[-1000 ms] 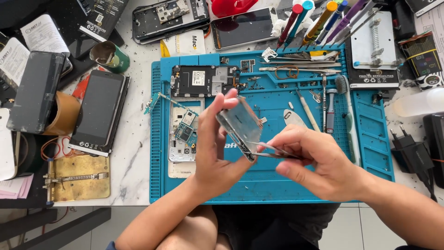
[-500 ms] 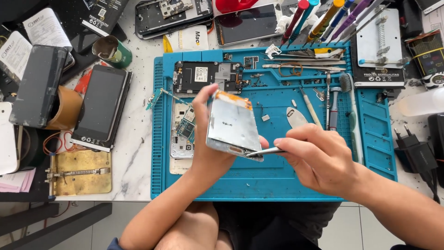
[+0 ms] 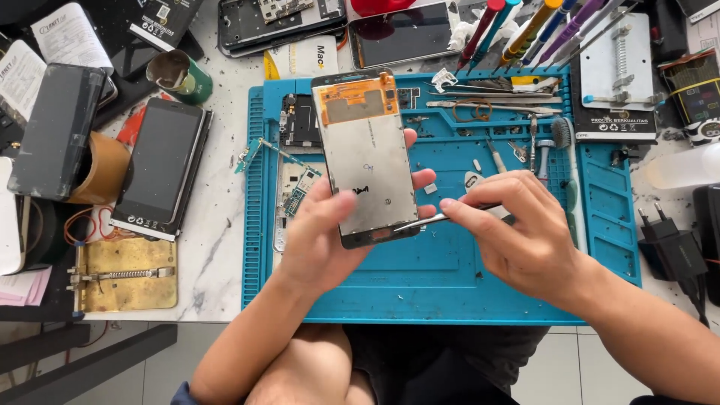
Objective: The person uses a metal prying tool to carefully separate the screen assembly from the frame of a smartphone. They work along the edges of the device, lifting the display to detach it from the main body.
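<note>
A person's left hand [image 3: 322,240] grips a detached phone screen assembly [image 3: 367,154] from below, thumb pressed across its grey metal back and fingertips curled round the right edge, holding it upright above a blue repair mat [image 3: 420,285]. The right hand [image 3: 525,240] pinches slim metal tweezers [image 3: 431,220] between thumb and forefinger, their tip touching the panel's lower right edge. The step in hand appears to be prying or picking at that lower edge; the next move would call for a steady, shallow tip and a firm left-hand hold, since the orange flex cable [image 3: 358,97] at the top looks delicate. Beneath the panel lie an opened phone frame [image 3: 296,124] and a small circuit board [image 3: 300,191], close enough to be knocked. An intact dark phone [image 3: 157,161] rests left of the mat, a row of screwdrivers [image 3: 525,26] at the top, and a black charger plug [image 3: 671,251] to the right.
</note>
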